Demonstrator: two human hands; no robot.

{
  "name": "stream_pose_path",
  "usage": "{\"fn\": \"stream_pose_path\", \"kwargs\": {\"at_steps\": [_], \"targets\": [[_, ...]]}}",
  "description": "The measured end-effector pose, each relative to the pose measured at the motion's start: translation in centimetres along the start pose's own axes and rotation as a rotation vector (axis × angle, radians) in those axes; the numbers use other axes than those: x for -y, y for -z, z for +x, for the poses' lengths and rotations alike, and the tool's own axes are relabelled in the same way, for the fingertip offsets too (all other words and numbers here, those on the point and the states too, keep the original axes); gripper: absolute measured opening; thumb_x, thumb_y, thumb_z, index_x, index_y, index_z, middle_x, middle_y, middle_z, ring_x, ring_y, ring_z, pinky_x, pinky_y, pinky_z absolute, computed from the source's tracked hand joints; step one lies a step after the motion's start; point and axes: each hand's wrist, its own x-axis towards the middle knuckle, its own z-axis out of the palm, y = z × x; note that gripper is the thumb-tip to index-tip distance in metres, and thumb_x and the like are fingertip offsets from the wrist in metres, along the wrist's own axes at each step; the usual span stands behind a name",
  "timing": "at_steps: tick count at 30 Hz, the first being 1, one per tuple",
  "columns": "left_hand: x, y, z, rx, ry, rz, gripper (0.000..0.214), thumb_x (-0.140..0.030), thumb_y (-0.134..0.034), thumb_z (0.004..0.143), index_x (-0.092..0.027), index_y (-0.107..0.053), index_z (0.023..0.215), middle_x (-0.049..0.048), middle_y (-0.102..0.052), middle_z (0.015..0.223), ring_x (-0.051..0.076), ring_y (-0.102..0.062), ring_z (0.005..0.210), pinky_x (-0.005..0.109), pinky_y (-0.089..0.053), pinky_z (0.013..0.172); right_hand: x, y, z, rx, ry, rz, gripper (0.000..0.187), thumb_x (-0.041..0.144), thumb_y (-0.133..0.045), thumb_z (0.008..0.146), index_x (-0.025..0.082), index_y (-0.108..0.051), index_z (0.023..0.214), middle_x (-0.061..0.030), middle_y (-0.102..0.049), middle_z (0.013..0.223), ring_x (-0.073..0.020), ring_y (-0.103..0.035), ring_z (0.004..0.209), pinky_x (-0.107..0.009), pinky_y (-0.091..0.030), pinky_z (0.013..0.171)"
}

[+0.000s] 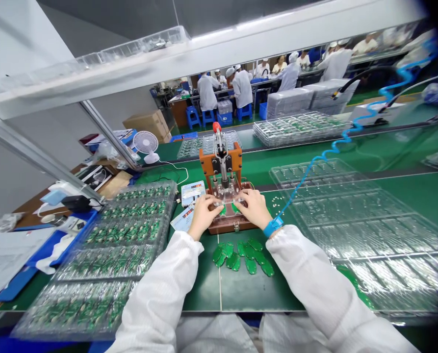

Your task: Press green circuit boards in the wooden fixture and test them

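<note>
An orange press fixture (221, 164) with a red-knobbed lever stands ahead of me on a brown base. My left hand (205, 213) reaches to the left side of its bed, thumb and fingers closed at a small green circuit board (222, 210). On the right side, my right hand (254, 208) has its thumb and fingertips at a second green circuit board (235, 208). Both boards lie at the fixture's bed, partly hidden by my fingers. A blue wrist strap (273, 226) circles my right wrist. Loose green boards (251, 251) lie in front of the fixture.
A clear tray of boards (126, 230) fills the left side. Clear trays (366, 230) lie at right, with a coiled blue cord (310, 166) passing over them. Small meters (192, 192) and a white fan (145, 143) stand left of the fixture. Co-workers (243, 86) are in the background.
</note>
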Motion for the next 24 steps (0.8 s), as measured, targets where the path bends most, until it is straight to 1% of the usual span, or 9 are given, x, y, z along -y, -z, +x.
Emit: {"fn": "stream_pose_path", "kwargs": {"at_steps": [3, 5, 7, 11, 13, 15, 19, 22, 24], "targets": [[-0.3, 0.1, -1.5, -0.151, -0.018, -0.058, 0.025, -0.03, -0.067, 0.092, -0.024, -0.072, 0.116, 0.0099, -0.062, 0.126, 0.027, -0.055, 0.125, 0.044, -0.04, 0.11, 0.2, 1.1, 0.5, -0.083, 0.0, 0.082, 0.017, 0.029, -0.057, 0.093, 0.023, -0.073, 0.095, -0.0106, -0.071, 0.109, -0.0297, -0.06, 0.107, -0.045, -0.045, 0.093], [-0.5, 0.0, -3.2, -0.293, -0.041, -0.091, 0.021, -0.029, -0.057, 0.099, -0.022, -0.07, 0.114, 0.0102, -0.064, 0.122, 0.025, -0.058, 0.121, 0.043, -0.043, 0.107, 0.4, 2.5, 1.8, -0.164, -0.005, 0.152, 0.024, 0.029, -0.048, 0.095, 0.02, -0.071, 0.1, -0.0113, -0.071, 0.108, -0.0276, -0.062, 0.104, -0.044, -0.047, 0.094], [-0.8, -0.3, -5.2, -0.353, -0.136, -0.066, 0.019, -0.025, -0.052, 0.101, -0.021, -0.07, 0.106, 0.0095, -0.067, 0.114, 0.024, -0.061, 0.113, 0.043, -0.048, 0.102, 1.1, 4.4, 3.9, -0.237, 0.009, 0.221, 0.028, 0.031, -0.045, 0.096, 0.019, -0.067, 0.107, -0.0115, -0.07, 0.113, -0.0261, -0.063, 0.105, -0.042, -0.049, 0.094], [-1.5, -1.3, -8.5, -0.156, -0.574, 0.081, 0.024, -0.014, -0.056, 0.097, -0.021, -0.067, 0.117, 0.0087, -0.07, 0.117, 0.023, -0.063, 0.113, 0.043, -0.054, 0.098, 4.3, 7.9, 9.9, -0.294, 0.085, 0.318, 0.033, 0.037, -0.051, 0.095, 0.019, -0.062, 0.12, -0.0101, -0.066, 0.126, -0.0258, -0.06, 0.115, -0.043, -0.046, 0.103], [-1.6, -1.7, -9.2, -0.061, -0.694, 0.136, 0.031, -0.012, -0.057, 0.096, -0.02, -0.064, 0.125, 0.0106, -0.069, 0.125, 0.026, -0.061, 0.122, 0.044, -0.055, 0.102, 6.4, 9.0, 12.9, -0.273, 0.095, 0.353, 0.033, 0.04, -0.054, 0.095, 0.02, -0.063, 0.12, -0.0102, -0.066, 0.128, -0.0269, -0.058, 0.122, -0.044, -0.043, 0.108], [-1.5, -1.8, -9.4, -0.023, -0.7, 0.165, 0.033, -0.013, -0.056, 0.096, -0.018, -0.062, 0.128, 0.0121, -0.067, 0.132, 0.027, -0.059, 0.128, 0.046, -0.055, 0.105, 8.4, 9.4, 15.5, -0.203, 0.076, 0.395, 0.033, 0.045, -0.054, 0.098, 0.018, -0.066, 0.112, -0.0115, -0.071, 0.118, -0.0276, -0.062, 0.115, -0.046, -0.044, 0.106], [-1.2, -1.8, -9.3, -0.003, -0.658, 0.166, 0.028, -0.017, -0.056, 0.097, -0.018, -0.063, 0.124, 0.012, -0.065, 0.136, 0.028, -0.06, 0.128, 0.048, -0.055, 0.107, 11.9, 9.6, 18.8, -0.025, 0.05, 0.506, 0.054, 0.06, -0.045, 0.102, 0.014, -0.069, 0.089, -0.0106, -0.074, 0.083, -0.0214, -0.069, 0.077, -0.038, -0.056, 0.081], [-1.3, -1.7, -9.3, 0.007, -0.624, 0.143, 0.025, -0.018, -0.056, 0.098, -0.019, -0.065, 0.121, 0.0113, -0.066, 0.135, 0.027, -0.06, 0.128, 0.049, -0.054, 0.107, 14.1, 10.2, 18.4, -0.034, 0.109, 0.569, 0.038, 0.046, -0.048, 0.105, 0.014, -0.07, 0.103, -0.0073, -0.075, 0.088, -0.0152, -0.067, 0.075, -0.029, -0.055, 0.076], [-1.4, -1.7, -9.4, 0.011, -0.613, 0.129, 0.024, -0.018, -0.056, 0.098, -0.019, -0.065, 0.12, 0.0111, -0.066, 0.135, 0.027, -0.059, 0.129, 0.049, -0.054, 0.108, 15.0, 10.7, 16.3, -0.132, 0.253, 0.568, 0.027, 0.032, -0.05, 0.106, 0.016, -0.066, 0.119, -0.0054, -0.075, 0.097, -0.0143, -0.068, 0.081, -0.028, -0.055, 0.078]]}}
